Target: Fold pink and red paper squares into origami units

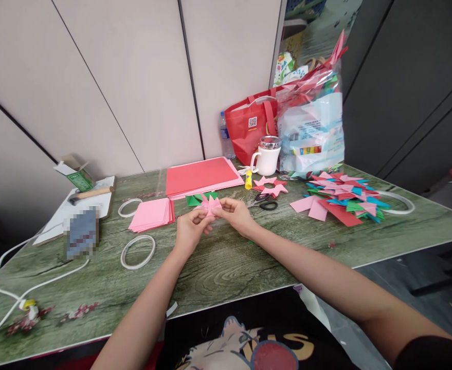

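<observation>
Pink paper, folded into a small pointed piece (211,204), sat between my two hands just above the green wood-grain table (226,267). It looked like a spiky cluster of triangular flaps, its points fanning up and outward, a soft pale pink all over. My left hand (190,226) pinched its left side with the fingertips closed on the paper, and my right hand (236,211) gripped the right side the same way, thumb and fingers pressed on a flap. How many layers it had I could not tell.

Just behind it lay some green folded triangles (198,198). To the left was a stack of pink square sheets (151,214), and farther back a larger stack of red sheets (198,176). To the right I saw scissors (263,202), a pink paper star (270,186) and a yellow glue stick (248,179). A heap of folded pieces in mixed colours (341,198) lay well to the right, and a white mug (266,155) stood near the red bag (249,126).
</observation>
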### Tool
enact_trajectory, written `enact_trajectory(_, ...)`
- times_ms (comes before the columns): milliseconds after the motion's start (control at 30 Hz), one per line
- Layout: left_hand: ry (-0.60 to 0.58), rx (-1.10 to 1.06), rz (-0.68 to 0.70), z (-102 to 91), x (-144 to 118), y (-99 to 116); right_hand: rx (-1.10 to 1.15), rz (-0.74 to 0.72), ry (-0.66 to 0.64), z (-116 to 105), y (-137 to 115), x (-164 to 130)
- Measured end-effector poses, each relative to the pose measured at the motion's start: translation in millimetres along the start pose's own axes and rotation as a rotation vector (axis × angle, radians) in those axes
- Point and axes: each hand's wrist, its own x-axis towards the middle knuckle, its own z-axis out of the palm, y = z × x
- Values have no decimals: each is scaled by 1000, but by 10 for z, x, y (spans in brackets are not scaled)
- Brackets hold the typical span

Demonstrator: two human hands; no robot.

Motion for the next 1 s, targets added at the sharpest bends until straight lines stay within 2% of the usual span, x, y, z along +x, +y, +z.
enact_trajectory(133,-67,-90,-35,20,-11,33,60,42,31,1,-28,3)
enact_trajectory(333,-95,-102,-108,34,-32,77,75,82,-42,18,-79,-17)
enact_trajectory(500,-75,-104,-112,27,-26,50,64,57,-36,13,-65,-14)
enact_trajectory(733,-143,-46,-95,29,-36,62,44,18,31,-16,-58,14)
enact_trajectory(833,-184,-44,-116,41,-40,75,20,22,10,-12,-65,2)
enact_trajectory(1000,-161,-93,-152,40,-29,47,30,24,-36,7,-74,-16)
